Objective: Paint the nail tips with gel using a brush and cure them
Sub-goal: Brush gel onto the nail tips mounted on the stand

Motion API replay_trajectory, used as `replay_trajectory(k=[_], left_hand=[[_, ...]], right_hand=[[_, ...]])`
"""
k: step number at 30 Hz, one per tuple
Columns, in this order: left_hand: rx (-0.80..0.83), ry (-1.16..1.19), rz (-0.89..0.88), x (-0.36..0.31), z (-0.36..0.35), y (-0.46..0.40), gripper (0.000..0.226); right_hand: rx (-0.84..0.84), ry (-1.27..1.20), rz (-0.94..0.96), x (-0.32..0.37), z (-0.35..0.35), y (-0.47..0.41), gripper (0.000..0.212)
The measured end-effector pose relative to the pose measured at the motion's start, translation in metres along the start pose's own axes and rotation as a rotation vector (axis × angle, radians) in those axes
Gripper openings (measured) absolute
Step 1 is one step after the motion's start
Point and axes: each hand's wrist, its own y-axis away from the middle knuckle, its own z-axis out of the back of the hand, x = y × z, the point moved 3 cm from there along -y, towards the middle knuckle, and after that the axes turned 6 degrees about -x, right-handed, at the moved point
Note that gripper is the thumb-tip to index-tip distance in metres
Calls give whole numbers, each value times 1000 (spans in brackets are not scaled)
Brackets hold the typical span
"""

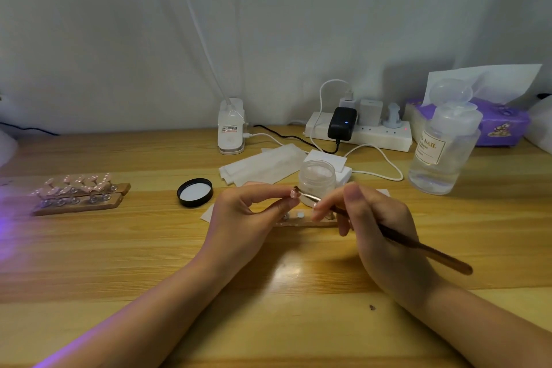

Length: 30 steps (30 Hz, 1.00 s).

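Head view: we pinch the nail tip [294, 193] in our left hand [248, 218] above the bench [119, 263] centre; our right hand [379, 230] grips the brush [397, 237], bristles pointing left onto it.

Along the back of the wooden surface [119, 248]: white power strip [358, 132] with black adapter [342, 123], purple tissue pack [501, 122], clear pump bottle [442, 152].
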Motion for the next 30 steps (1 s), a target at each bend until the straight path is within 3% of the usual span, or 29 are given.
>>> replay_trajectory(k=[15, 21, 27, 30], left_hand=[[11, -12, -5, 2, -1, -1, 17], [20, -22, -13, 3, -1, 0, 17], [-6, -24, -27, 4, -1, 0, 18], [10, -42, -54, 3, -1, 0, 19]], right_hand=[[42, -64, 16, 1, 1, 3, 38], [18, 78, 34, 3, -1, -1, 33], [-6, -11, 27, 3, 2, 3, 39], [12, 101, 28, 4, 0, -1, 32]])
